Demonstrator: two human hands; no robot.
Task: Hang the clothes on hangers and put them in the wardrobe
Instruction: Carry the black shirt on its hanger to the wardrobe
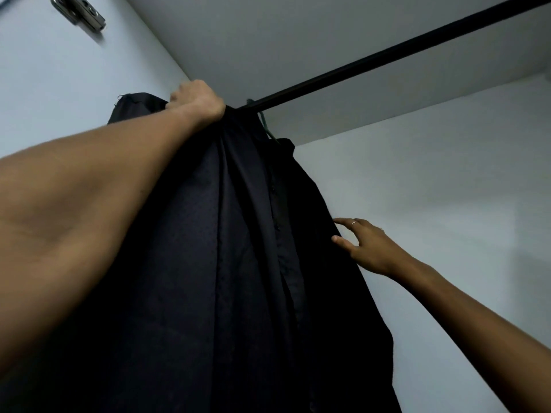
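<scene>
- The left hand, at about 11 o'clock in the view, is clenched over the top of a dark garment, fingers curled into the bunched cloth right at the rail. I judge it carries the weight there so the hanger beneath can be seated or slid along; that hanger is hidden under the cloth.
- The right hand, at about 3 o'clock, is released: fingers spread and nearly straight, tips touching the right edge of the hanging cloth. A ring shows on one finger. It seems to steady the fabric, or push it leftward, so the clothes hang flat rather than swing.
- The garment falls from the rail down to 6 o'clock and fills the middle of the view.
- Just behind it, a green hook hangs on the rail and bears a second dark piece, already in place.
- The rail runs from the left hand up towards 1 o'clock, beneath the wardrobe ceiling.
- Farthest, at 10 o'clock, a metal hinge sits on the pale side wall.
</scene>
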